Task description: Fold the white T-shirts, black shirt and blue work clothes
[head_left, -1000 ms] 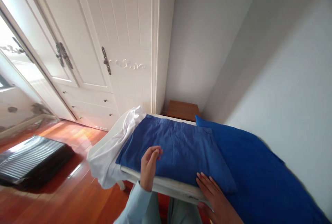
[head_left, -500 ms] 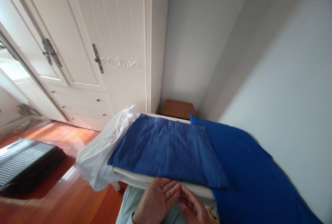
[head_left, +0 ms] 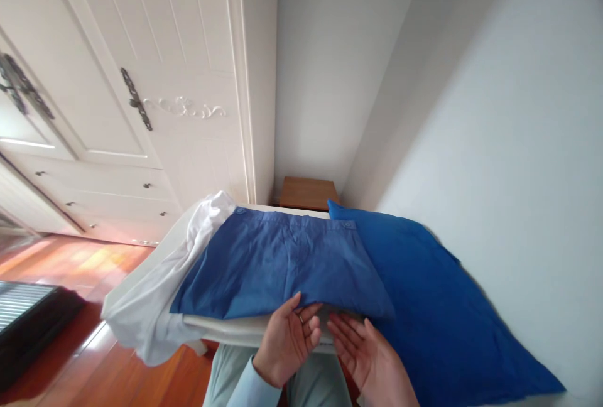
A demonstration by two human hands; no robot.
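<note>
A blue skirt-like garment [head_left: 277, 262] lies flat on a white table [head_left: 235, 328], its waistband with a button at each side toward the far edge. At its near hem, my left hand [head_left: 288, 341] is palm up with the fingers apart, the thumb tip against the cloth's edge. My right hand [head_left: 367, 353] lies to the right of it, palm up and open, fingertips at the slightly raised hem. Neither hand is closed on the cloth. A bright blue cloth [head_left: 433, 306] spreads out on the right, and a white cloth [head_left: 164, 300] hangs over the table's left end.
Beyond the table, a small brown wooden cabinet [head_left: 308, 191] stands in the wall corner. A white wardrobe [head_left: 188, 156] rises at the back left. On the wooden floor [head_left: 117, 357] at the left lies a dark ribbed case [head_left: 32, 319]. My knees [head_left: 315, 382] are under the near table edge.
My hands, close together before, have moved apart and forward to the hem, which is slightly raised now. The view has shifted to the right.
</note>
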